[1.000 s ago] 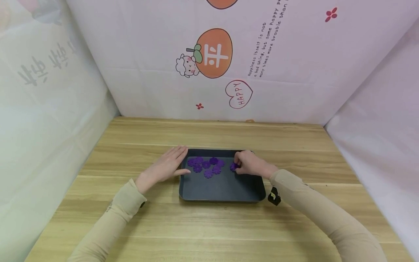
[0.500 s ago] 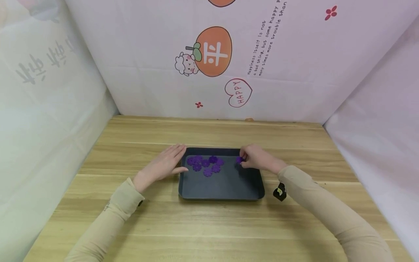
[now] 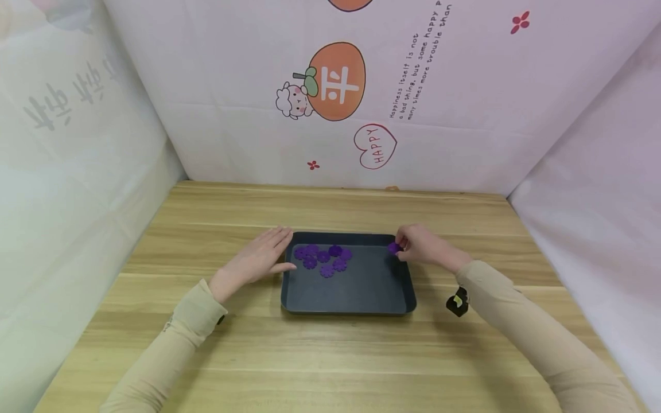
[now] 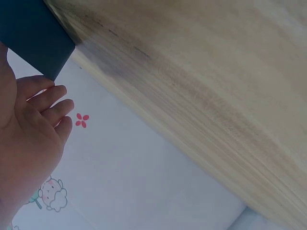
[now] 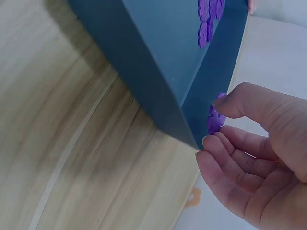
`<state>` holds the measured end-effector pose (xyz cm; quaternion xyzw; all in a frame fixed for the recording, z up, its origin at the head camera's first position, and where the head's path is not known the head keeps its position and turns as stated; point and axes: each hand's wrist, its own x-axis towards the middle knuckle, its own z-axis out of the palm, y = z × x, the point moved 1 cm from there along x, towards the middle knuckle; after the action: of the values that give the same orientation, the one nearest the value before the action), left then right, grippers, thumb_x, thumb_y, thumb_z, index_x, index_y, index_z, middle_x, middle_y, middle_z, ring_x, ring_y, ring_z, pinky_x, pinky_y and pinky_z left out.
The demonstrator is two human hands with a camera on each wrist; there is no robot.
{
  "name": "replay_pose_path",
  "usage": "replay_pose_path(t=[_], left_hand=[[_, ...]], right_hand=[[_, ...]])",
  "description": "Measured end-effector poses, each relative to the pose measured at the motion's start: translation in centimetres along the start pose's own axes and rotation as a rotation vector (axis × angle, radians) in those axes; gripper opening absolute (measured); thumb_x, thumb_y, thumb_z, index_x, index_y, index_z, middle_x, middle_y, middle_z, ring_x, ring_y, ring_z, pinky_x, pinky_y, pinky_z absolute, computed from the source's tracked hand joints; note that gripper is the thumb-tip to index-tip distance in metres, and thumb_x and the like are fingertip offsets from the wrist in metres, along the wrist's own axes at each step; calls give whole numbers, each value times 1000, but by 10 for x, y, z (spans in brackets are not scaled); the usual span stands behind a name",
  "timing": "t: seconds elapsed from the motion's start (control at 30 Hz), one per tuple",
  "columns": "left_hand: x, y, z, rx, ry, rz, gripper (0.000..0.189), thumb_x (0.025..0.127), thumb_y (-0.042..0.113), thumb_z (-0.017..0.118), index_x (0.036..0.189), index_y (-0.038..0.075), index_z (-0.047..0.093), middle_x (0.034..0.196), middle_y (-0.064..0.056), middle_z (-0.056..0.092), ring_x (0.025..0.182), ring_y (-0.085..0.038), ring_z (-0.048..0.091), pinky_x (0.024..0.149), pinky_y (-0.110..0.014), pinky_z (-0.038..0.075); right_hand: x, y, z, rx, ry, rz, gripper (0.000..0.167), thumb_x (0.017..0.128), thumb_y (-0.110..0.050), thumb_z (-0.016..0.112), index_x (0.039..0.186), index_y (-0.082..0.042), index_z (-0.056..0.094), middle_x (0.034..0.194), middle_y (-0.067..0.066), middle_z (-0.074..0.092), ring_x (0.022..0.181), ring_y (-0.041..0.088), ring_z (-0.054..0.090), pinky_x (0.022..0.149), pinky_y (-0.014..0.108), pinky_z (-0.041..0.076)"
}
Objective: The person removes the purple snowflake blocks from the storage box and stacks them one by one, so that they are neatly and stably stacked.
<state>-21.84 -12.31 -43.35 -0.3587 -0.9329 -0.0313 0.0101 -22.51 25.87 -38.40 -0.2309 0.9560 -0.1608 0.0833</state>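
A dark blue-grey rectangular tray [image 3: 356,295] lies on the wooden table. My left hand [image 3: 255,255] rests at its left rim near the far corner, fingers straight and thumb over the edge. In the right wrist view, my right hand [image 5: 254,153] pinches a purple flower-shaped disc [image 5: 217,120] between thumb and fingers, at the far right corner of the tray. Several more purple flower-shaped discs [image 3: 326,271] lie in the tray's far left part, some overlapping. The left wrist view shows the left fingers touching a tray corner [image 4: 43,57].
Wooden tabletop [image 3: 330,367] surrounds the tray on all sides. A white printed cloth [image 3: 232,115] stands behind the table, with further cloth at the left and right. A black device [image 3: 457,302] hangs at the right wrist.
My right hand has moved right and away from me with the pinched disc, from inside the tray to its far right corner. The left hand and the other discs have stayed in place.
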Motion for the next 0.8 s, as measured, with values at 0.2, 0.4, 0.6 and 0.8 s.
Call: replay_pose_path(t=[0.2,0.4,0.6,0.8], left_hand=[[0,0,0,8,2,2,82,98,55,51,152,-4,34,159,-22,33,149,-37,31,125,-49,27],[-1,1,3,1,9,5,82,98,56,51,152,-4,33,159,-22,33,149,-38,32,125,-49,28],[-2,1,3,-9,26,8,81,98,54,52,151,-5,35,158,-23,34,148,-39,33,125,-50,29],[-1,1,1,-2,37,10,81,97,53,54,150,-5,36,157,-23,36,147,-39,34,124,-50,30]], right_hand=[[-12,9,-5,19,15,5,20,79,-2,74,94,8,65,89,20,71,79,25,68,72,36,62],[-23,17,-6,-3,25,13,19,78,-1,74,93,8,66,89,20,71,77,25,68,71,36,62],[-33,30,-3,-10,28,33,18,78,-2,75,91,7,66,85,18,70,76,23,67,70,37,61],[-43,46,-1,-15,32,72,16,80,-4,75,90,6,67,84,16,70,76,23,66,70,37,60]])
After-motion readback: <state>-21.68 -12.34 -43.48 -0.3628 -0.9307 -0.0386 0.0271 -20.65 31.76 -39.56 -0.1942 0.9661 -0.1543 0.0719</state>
